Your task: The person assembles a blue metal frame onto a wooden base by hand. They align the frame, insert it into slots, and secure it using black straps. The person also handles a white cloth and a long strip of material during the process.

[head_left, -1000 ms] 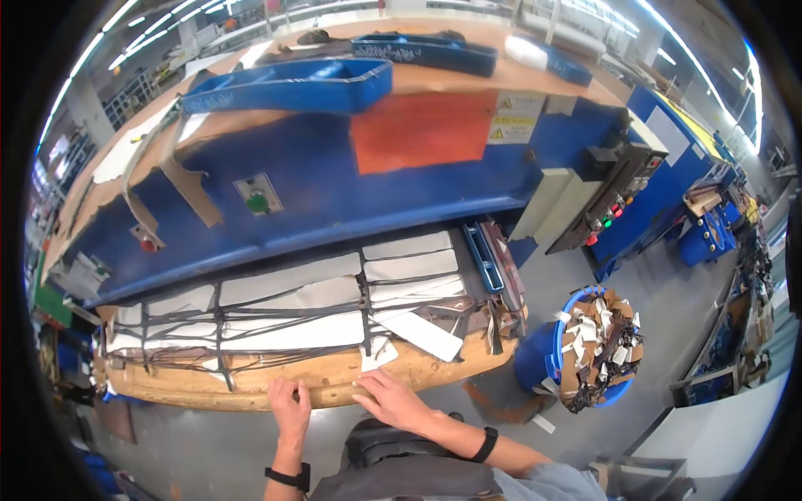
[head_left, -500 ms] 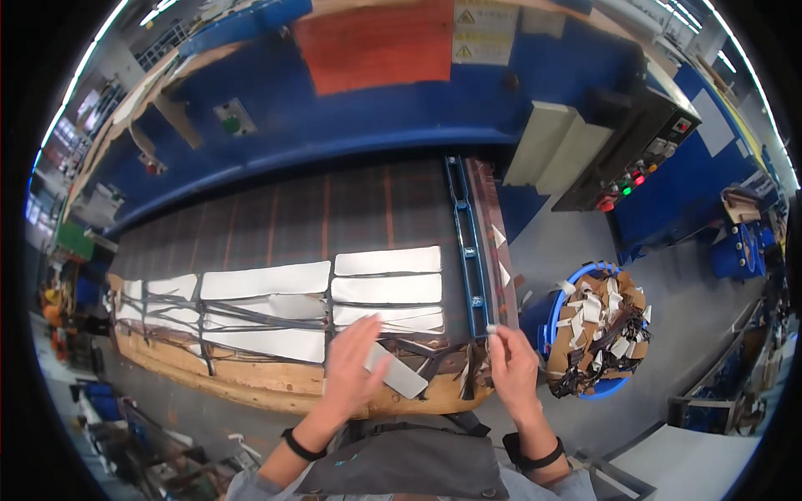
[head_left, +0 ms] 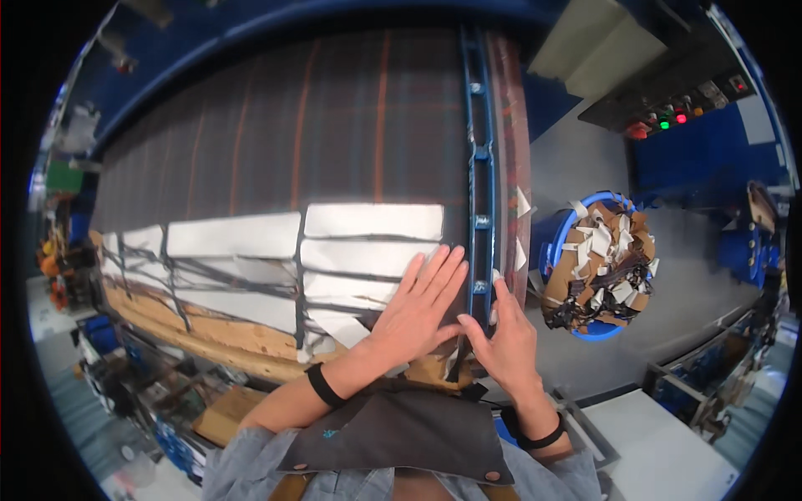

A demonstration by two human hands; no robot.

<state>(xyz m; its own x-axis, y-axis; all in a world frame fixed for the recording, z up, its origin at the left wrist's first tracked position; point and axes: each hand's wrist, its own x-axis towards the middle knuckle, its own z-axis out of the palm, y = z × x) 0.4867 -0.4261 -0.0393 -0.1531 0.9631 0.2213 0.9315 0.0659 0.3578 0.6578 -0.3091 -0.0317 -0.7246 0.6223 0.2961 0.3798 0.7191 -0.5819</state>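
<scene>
My left hand (head_left: 419, 313) lies palm down with fingers stretched out, over the right ends of white cut strips (head_left: 373, 221) and the dark plaid fabric (head_left: 267, 134). Just to its right runs a long, narrow blue metal cutting die (head_left: 480, 153), lying lengthwise away from me on the fabric. My right hand (head_left: 510, 338) is at the die's near end, thumb on its left side and fingers along its right side. My left thumb tip comes close to the right thumb. A loose strip (head_left: 341, 328) lies tilted beside my left wrist, partly hidden.
Dark offcut bands lie between more white strips (head_left: 234, 236) at left. A wooden board edge (head_left: 225, 338) runs along the near side. Right of the table stands a blue bin (head_left: 558, 242) heaped with scraps. Beyond it is a control panel (head_left: 668, 108) with lit buttons.
My view has shifted closer over the table. The left hand has moved from the loose grey-white strip to beside the die and flattened out. The right hand has moved slightly up along the die.
</scene>
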